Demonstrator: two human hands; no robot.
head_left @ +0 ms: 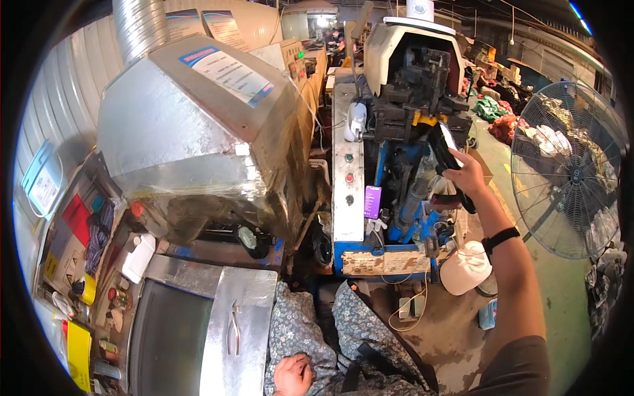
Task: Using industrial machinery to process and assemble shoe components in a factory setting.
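At the blue machine (406, 185) ahead of the seated person, the right hand (467, 177) is raised with its fingers closed around a dark shoe (449, 165), white-lined, held against the machine's black head (416, 86). The left hand (294, 375) lies at the lower edge on the floral-clad lap (330, 343), fingers curled loosely; whether it holds anything cannot be told. A black band (500, 239) circles the right wrist.

Judgement on the work in hand: the shoe should be kept square to the head with a firm grip, fingers held clear of the moving parts, and the idle hand kept away from the machine.

Count, working outward:
- one shoe in hand;
- three round buttons (349, 178) on the grey control panel (348, 218);
- one white cap (466, 266) resting beside the machine's base;
- one pair of pliers (234, 330) lying on the steel bench (251, 290) to the left;
- one large foil-wrapped hood (191, 132) with a ribbed duct (139, 26) above that bench;
- one white bottle (139, 257) beneath the hood;
- one standing fan (568, 171) well apart on the right.
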